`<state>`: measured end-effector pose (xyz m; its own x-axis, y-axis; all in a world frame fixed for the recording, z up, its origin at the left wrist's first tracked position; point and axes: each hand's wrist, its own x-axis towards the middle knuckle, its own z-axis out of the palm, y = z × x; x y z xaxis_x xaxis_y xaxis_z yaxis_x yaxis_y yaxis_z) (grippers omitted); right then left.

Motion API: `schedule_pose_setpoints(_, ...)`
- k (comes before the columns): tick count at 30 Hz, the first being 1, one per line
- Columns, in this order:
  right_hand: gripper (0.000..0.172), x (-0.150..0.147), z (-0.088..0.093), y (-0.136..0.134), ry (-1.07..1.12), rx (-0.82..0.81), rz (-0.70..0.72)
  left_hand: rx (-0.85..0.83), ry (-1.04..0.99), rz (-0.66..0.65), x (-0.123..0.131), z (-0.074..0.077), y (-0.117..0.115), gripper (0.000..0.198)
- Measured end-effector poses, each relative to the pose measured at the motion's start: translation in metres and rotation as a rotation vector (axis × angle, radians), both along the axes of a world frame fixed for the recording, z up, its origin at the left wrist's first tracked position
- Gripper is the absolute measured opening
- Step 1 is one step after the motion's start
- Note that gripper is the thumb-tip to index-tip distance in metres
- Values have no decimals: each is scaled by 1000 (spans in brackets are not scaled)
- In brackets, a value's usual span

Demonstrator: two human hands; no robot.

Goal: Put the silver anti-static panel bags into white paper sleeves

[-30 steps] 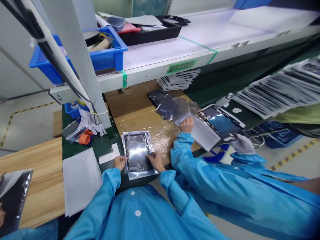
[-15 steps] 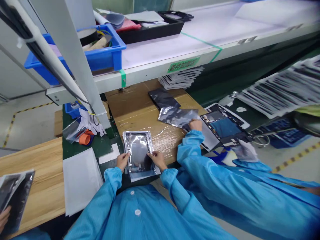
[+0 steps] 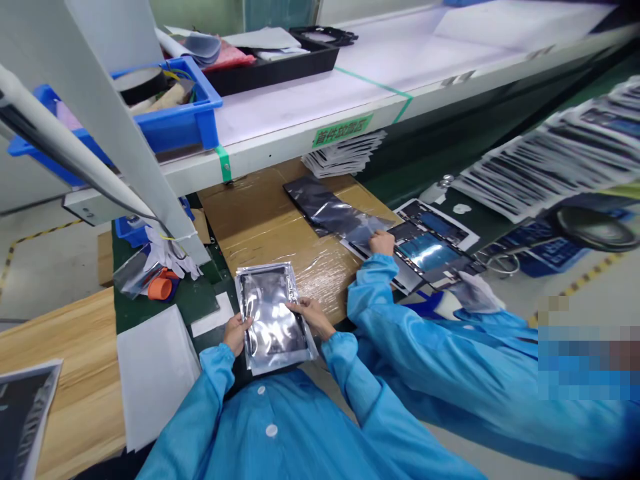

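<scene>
The left arm [image 3: 193, 410] and right arm [image 3: 373, 397] slant inward from the near side, wrists bent little. The left hand [image 3: 237, 335] is curled in a pinch, thumb pointing right; the right hand [image 3: 314, 316], slightly farther, pinches too, digits pointing left.

We are in an electronics assembly workshop: blue work coats [image 3: 300, 433], a bagged panel [image 3: 274, 307] at the near edge of the counter [image 3: 133, 311], an opened tablet [image 3: 426, 252], a blue bin [image 3: 173, 132] at the left end of the shelf [image 3: 360, 97] and striped floor tape [image 3: 45, 231] show it.
</scene>
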<state>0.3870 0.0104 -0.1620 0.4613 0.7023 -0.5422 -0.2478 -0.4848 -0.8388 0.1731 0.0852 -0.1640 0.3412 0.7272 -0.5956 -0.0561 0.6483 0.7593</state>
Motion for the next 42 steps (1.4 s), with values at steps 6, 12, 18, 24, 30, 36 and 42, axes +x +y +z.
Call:
schedule_pose_setpoints(6,22,-6,-3,0,253,-28,5,-94,31,35,4,-12,2,38)
schedule_pose_setpoints(12,21,11,-2,-22,294,12,-93,-41,147,176,2,-27,6,22)
schedule_pose_setpoints(18,29,26,3,-35,326,18,-91,58,197,149,19,-15,22,26)
schedule_pose_setpoints(24,32,26,4,-50,288,42,-188,200,323,96,17,23,44,25)
schedule_pose_setpoints(30,43,40,41,-78,342,112,-233,698,509,-151,-7,138,68,20)
schedule_pose_setpoints(36,41,33,63,-92,275,113,-307,1140,852,-753,44,162,69,24)
schedule_pose_setpoints(42,36,19,68,-118,230,22,-261,991,1066,-856,90,75,68,27)
